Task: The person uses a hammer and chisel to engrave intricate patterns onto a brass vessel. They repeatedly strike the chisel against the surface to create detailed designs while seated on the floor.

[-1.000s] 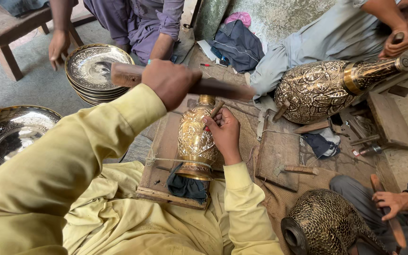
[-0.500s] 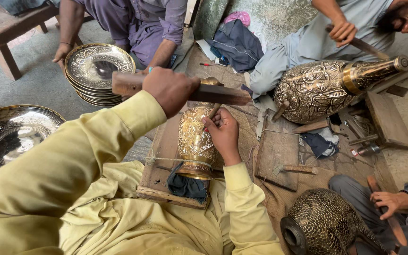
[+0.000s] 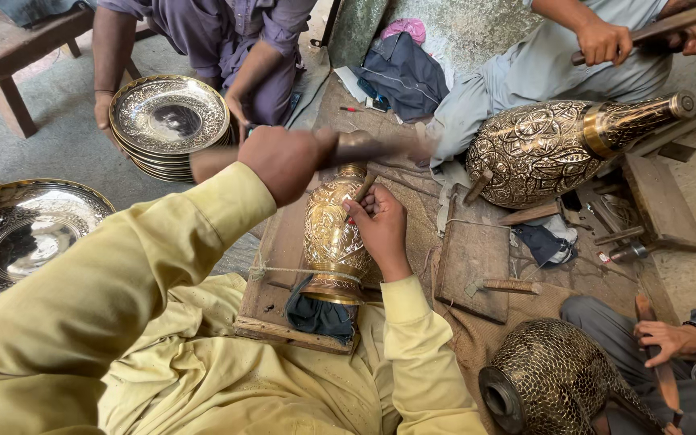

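Note:
A brass engraved vase [image 3: 330,235] lies tied with string on a wooden board [image 3: 266,300] in front of me, a dark cloth [image 3: 316,316] tucked at its base. My right hand [image 3: 380,227] rests on the vase's right side and pinches a short chisel [image 3: 362,188] against the metal. Above the vase's neck, my left hand [image 3: 283,161] grips a wooden mallet [image 3: 368,148], which is blurred by motion. Yellow sleeves cover both my arms.
One person across holds a stack of engraved plates [image 3: 167,121]. A large shiny tray [image 3: 18,234] lies at left. Another person grips a stick over a big engraved vase [image 3: 541,149]. A dark perforated vase [image 3: 557,377] and a third person's hand [image 3: 670,338] are bottom right. A wooden block [image 3: 472,262] lies beside my board.
My left hand has swung the mallet over the vase's neck, and it is now blurred. The person at top right has raised a stick with both hands.

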